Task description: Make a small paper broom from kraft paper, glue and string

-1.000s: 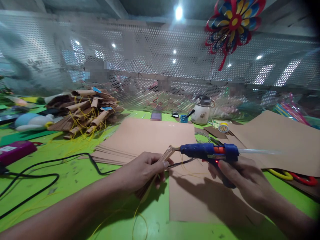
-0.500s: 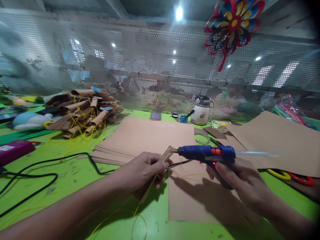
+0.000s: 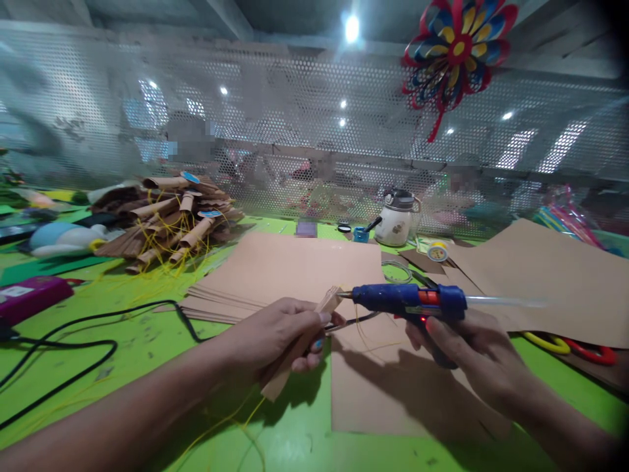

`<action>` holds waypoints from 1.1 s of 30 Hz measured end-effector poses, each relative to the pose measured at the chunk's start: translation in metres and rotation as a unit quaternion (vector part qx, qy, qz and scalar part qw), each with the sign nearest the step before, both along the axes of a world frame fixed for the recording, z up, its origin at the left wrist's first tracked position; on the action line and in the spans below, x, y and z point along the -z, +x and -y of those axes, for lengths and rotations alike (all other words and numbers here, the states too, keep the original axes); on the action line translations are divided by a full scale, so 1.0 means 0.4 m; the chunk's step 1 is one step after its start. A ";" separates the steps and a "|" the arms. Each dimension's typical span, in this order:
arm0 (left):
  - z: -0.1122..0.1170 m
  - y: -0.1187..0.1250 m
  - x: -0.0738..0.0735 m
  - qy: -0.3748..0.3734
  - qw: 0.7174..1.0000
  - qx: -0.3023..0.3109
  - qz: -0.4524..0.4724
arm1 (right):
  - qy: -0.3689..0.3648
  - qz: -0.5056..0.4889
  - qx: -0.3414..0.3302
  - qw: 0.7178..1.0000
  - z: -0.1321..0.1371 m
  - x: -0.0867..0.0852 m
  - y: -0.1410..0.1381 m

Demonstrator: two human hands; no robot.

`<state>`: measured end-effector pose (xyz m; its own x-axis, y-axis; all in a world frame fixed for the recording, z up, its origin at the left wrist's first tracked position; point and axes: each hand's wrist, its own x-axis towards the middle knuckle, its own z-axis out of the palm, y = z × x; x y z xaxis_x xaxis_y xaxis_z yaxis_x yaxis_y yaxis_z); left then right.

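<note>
My left hand (image 3: 289, 334) is closed around a strip of folded brown paper (image 3: 279, 379), its pleated end showing past my thumb. A blue glue gun (image 3: 393, 299) sits in my right hand (image 3: 476, 354), fingers wrapped about its handle. Its metal nozzle points left and meets or nearly meets the pleated end; I cannot tell which. A clear glue stick (image 3: 506, 301) juts from the gun's rear, and a small red light glows on it. Yellow string (image 3: 230, 419) trails below the folded paper.
Flat brown sheets (image 3: 304, 262) are stacked behind my hands. A heap of finished-looking folded paper pieces (image 3: 171, 223) with yellow strings lies left. A black cable (image 3: 142, 305) crosses the green table (image 3: 162, 354). A white jug (image 3: 394, 223) stands behind; red and yellow handles (image 3: 590, 354) lie right.
My left hand has turned the folded paper, so its flat outer side now shows rather than the pleat edges. The glue gun has shifted very slightly right.
</note>
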<state>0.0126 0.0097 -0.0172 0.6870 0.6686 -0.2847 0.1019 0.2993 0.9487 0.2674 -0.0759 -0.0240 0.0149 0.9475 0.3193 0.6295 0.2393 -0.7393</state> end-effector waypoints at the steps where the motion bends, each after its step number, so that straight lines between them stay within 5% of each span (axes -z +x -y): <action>1: 0.000 0.000 0.000 -0.002 1.000 0.000 0.001 | 0.000 0.002 0.001 1.000 -0.001 0.000 0.000; 5: -0.002 0.000 -0.001 0.012 1.000 0.012 -0.013 | -0.010 0.010 -0.011 1.000 -0.001 0.001 0.005; 13: -0.004 0.009 -0.005 0.204 0.971 0.042 -0.120 | -0.005 0.035 -0.024 0.999 0.000 0.006 0.000; 33: 0.010 0.016 0.005 0.148 0.983 -0.004 -0.111 | 0.070 0.050 -0.013 0.996 -0.007 0.044 -0.009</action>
<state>0.0191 0.0055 -0.0191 0.6250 0.7493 -0.2191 0.3142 0.0155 0.9492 0.2639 -0.0731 -0.0415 -0.0480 0.8933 0.4469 0.6907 0.3529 -0.6312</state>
